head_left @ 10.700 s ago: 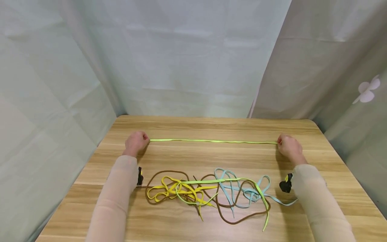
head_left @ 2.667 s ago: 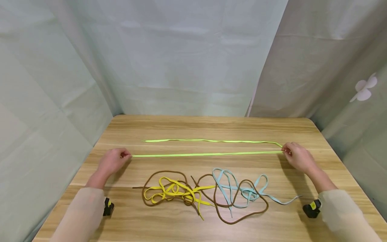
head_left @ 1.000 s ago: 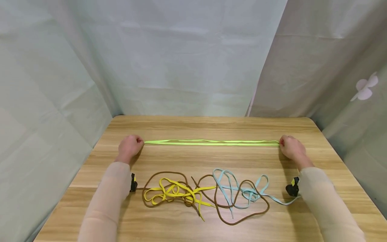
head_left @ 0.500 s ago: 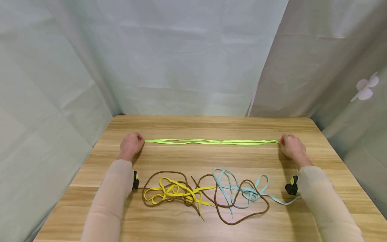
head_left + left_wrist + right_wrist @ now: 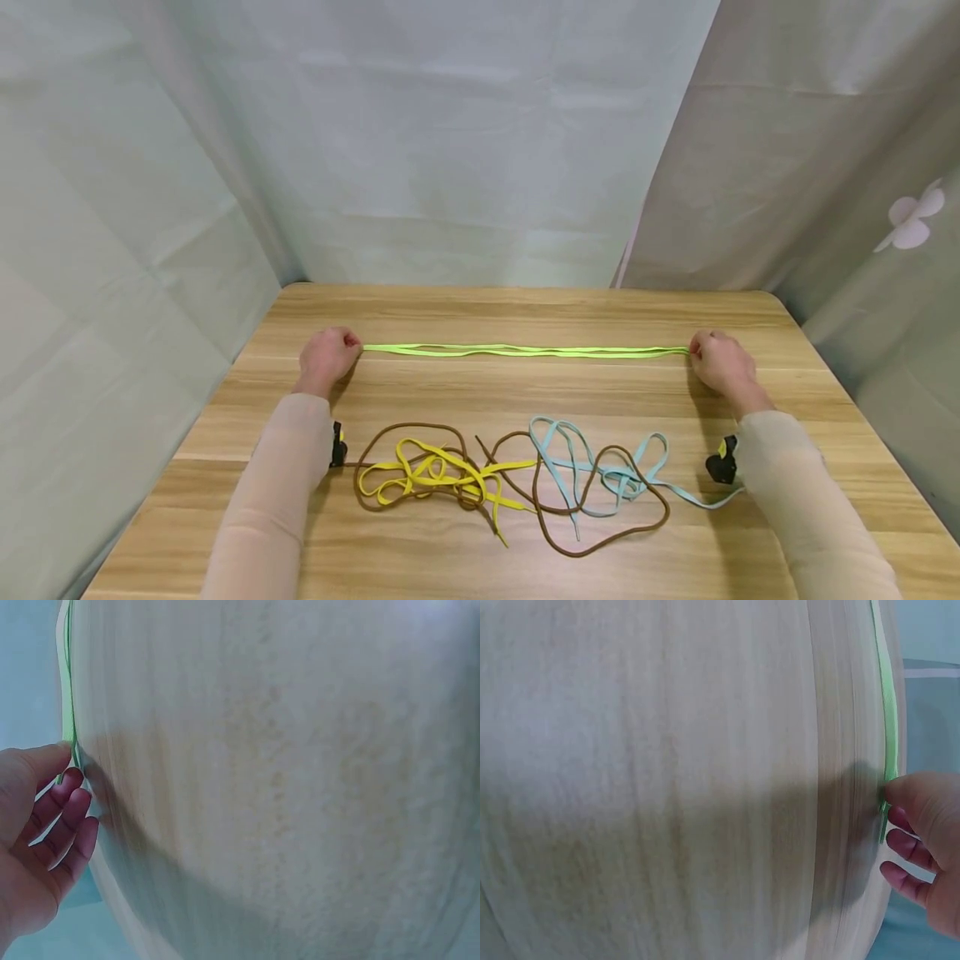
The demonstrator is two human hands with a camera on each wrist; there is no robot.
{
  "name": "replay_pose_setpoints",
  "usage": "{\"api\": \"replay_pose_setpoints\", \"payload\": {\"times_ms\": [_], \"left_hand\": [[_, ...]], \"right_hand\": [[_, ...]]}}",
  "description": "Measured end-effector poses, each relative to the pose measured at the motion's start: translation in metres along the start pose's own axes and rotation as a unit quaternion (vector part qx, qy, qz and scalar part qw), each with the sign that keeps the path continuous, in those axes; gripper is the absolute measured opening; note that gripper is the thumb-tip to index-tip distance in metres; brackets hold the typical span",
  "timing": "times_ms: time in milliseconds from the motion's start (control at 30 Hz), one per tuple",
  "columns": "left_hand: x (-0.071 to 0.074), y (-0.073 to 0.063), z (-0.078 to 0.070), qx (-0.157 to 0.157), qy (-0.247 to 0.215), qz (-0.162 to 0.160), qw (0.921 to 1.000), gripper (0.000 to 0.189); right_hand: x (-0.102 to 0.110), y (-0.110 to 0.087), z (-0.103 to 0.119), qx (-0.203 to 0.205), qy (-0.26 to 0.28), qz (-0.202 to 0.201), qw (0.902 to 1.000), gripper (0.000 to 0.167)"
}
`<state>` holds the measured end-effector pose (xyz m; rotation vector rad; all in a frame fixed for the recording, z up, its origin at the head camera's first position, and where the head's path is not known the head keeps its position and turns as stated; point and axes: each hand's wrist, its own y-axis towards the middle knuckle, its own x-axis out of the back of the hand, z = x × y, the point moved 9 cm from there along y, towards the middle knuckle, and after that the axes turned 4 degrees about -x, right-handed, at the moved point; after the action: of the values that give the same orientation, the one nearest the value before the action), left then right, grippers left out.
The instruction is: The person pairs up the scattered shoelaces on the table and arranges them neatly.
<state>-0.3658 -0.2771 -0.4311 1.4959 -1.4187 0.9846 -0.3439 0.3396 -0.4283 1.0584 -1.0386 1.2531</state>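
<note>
Two neon-green flat shoelaces (image 5: 517, 350) stretch side by side across the back half of the table, nearly straight, with narrow gaps between them. At their left end, my left hand (image 5: 327, 358) pinches them between thumb and index finger; a short tip pokes out below the pinch in the left wrist view, where the left hand (image 5: 41, 817) has its other fingers loosely bent. The right end is pinched by my right hand (image 5: 723, 364). In the right wrist view, a green end hangs past the thumb of the right hand (image 5: 930, 840).
Nearer the front lie a tangled yellow shoelace (image 5: 427, 475), a light blue shoelace (image 5: 618, 479) and brown round laces (image 5: 555, 546), overlapping one another. All rest on a wood-grain table (image 5: 480, 575). Pale curtains (image 5: 465, 150) hang behind and at the sides.
Earlier one green lace lay looped over the tangle; it was then stretched in front of the other. Since then, both hands moved it back beside that lace. In the last half second little moved.
</note>
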Motion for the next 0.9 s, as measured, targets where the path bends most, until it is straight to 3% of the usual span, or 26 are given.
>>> {"api": "replay_pose_setpoints", "payload": {"times_ms": [900], "left_hand": [[-0.002, 0.002, -0.009, -0.018, 0.004, 0.002, 0.9998, 0.013]], "right_hand": [[0.004, -0.004, -0.008, -0.017, -0.018, 0.005, 0.9997, 0.014]]}}
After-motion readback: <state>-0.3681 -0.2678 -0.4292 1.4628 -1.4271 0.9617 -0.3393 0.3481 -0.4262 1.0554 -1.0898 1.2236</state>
